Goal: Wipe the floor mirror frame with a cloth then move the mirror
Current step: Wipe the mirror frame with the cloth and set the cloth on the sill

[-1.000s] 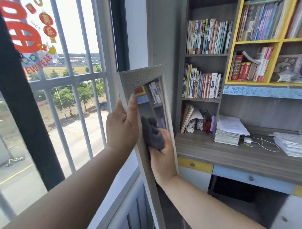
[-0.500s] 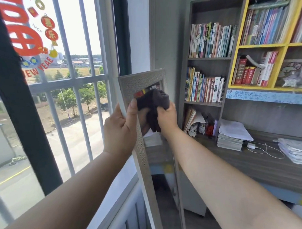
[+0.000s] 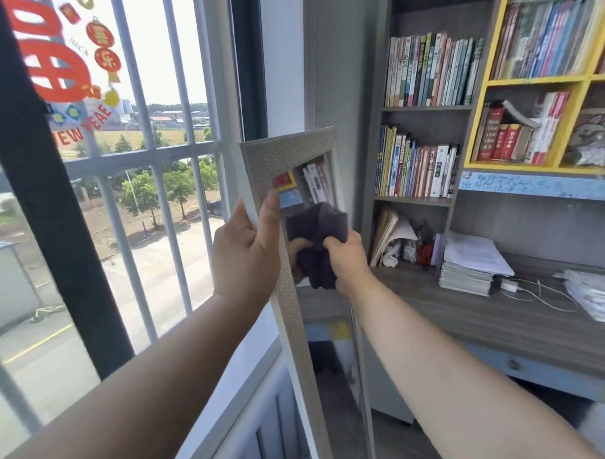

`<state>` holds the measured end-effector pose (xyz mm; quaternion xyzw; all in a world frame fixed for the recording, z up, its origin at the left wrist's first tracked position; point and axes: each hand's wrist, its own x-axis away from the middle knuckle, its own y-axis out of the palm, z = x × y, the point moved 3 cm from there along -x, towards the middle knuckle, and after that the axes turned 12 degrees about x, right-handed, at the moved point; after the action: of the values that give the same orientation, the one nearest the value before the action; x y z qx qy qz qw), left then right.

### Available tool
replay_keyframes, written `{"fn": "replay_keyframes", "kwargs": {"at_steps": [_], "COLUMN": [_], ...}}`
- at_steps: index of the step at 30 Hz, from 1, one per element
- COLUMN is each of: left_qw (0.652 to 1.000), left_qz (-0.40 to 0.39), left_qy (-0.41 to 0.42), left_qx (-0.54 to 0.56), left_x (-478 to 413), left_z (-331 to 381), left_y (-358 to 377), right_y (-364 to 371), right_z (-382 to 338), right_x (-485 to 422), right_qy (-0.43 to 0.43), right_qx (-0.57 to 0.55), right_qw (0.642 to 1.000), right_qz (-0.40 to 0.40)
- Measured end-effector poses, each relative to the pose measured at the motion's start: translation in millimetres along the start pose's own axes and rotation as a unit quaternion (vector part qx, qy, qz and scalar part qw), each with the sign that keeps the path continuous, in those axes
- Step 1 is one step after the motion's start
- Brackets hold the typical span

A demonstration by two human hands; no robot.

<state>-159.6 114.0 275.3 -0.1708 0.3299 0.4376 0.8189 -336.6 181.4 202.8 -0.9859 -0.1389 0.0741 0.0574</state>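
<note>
Left hand [image 3: 245,255] is gripping the mirror frame [image 3: 286,298] edge, thumb lying across its front. Right hand [image 3: 347,262], just beside it, is clamping the dark cloth [image 3: 320,235] bunched against the glass.

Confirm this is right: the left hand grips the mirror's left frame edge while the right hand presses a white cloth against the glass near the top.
Not quite. The cloth is dark grey, not white, as the head view shows. The rest holds: the left hand grips the mirror frame at its left edge, and the right hand holds the cloth against the glass near the top.
</note>
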Motion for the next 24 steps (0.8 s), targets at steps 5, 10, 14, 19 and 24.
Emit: {"fn": "replay_keyframes", "kwargs": {"at_steps": [5,10,14,19,24], "left_qw": [1.0,1.0,1.0,1.0,0.999], "left_qz": [0.001,-0.002,-0.003,-0.008,-0.019], "left_qy": [-0.006,-0.008,-0.007,0.0,-0.007], "left_qx": [-0.007,0.017,0.009,0.025,0.043], "left_x": [1,2,0,-2,-2], "left_z": [4,4,2,0,2], "left_y": [0,2,1,2,4], "right_y": [-1,0,3,-2,-14], "right_z": [3,18,16,7,-1], "right_x": [79,106,94,55,14], "right_qy": [-0.048,-0.081,-0.077,-0.009,0.053], "right_qx": [-0.07,-0.141,-0.139,-0.061,0.006], "right_qw": [0.995,0.979,0.983,0.998,0.998], "right_qz": [-0.058,-0.119,-0.09,-0.023,-0.018]}}
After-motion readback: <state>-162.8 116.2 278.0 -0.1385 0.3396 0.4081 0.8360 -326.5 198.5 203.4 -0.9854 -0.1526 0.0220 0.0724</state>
